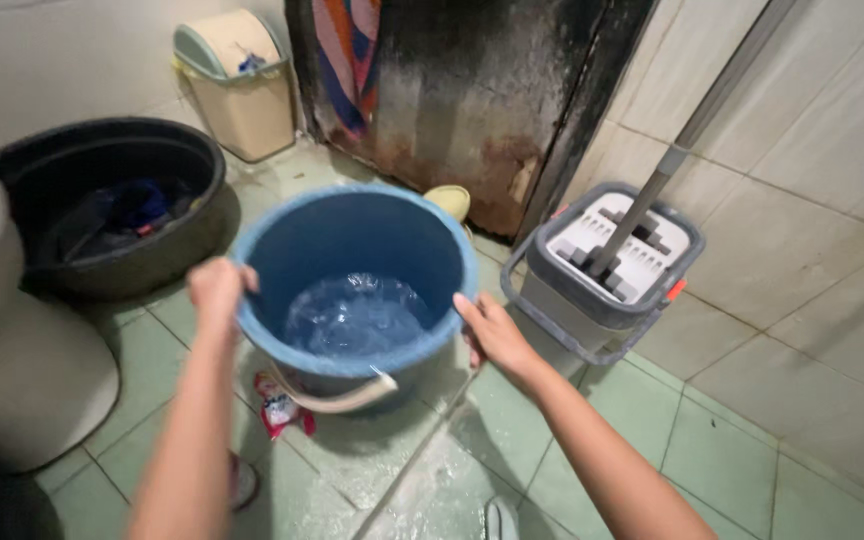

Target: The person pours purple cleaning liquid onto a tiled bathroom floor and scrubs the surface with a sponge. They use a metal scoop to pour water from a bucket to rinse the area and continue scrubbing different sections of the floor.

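Hands (217,290) (492,332) gripping blue bucket (352,240), water (352,315) inside

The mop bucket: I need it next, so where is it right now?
In the head view the grey mop bucket stands on the right by the tiled wall, just right of the blue bucket, with the mop handle in it.

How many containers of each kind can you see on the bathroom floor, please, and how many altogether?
Blue bucket, held at its rim by left hand and right hand: 1
Black basin: 1
Grey mop bucket: 1
Beige lidded bin: 1
Total: 4
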